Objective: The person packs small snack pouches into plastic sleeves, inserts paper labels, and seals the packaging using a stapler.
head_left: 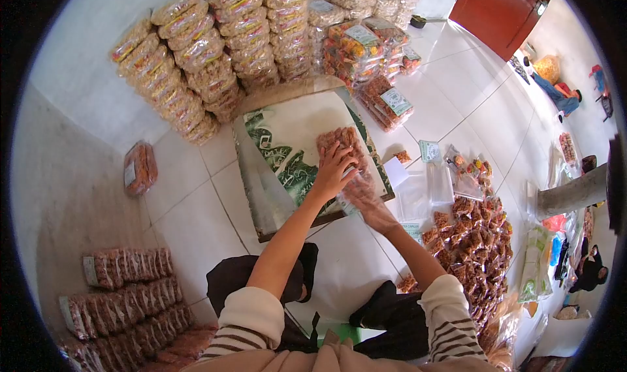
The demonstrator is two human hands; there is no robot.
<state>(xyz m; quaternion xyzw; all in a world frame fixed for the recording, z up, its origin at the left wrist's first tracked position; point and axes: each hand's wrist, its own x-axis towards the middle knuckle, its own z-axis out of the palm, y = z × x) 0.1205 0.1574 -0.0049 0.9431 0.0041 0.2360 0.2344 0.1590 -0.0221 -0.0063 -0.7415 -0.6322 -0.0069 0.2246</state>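
A clear plastic pack of reddish-brown snacks (337,137) lies on a low board (304,114) with a green and white printed top. My left hand (335,170) rests on the middle of this pack, its fingers stretched out and apart. At the pack's near end is my right hand (373,209), smeared by motion, so its fingers cannot be made out. Part of a pale label shows beside it, near the board's edge.
Right of the board lie clear plastic bags (415,196) and a heap of small snack packets (473,248). Tall stacks of packed snacks (196,46) line the wall. More brown packs (130,287) sit at lower left. A single pack (140,168) lies left of the board.
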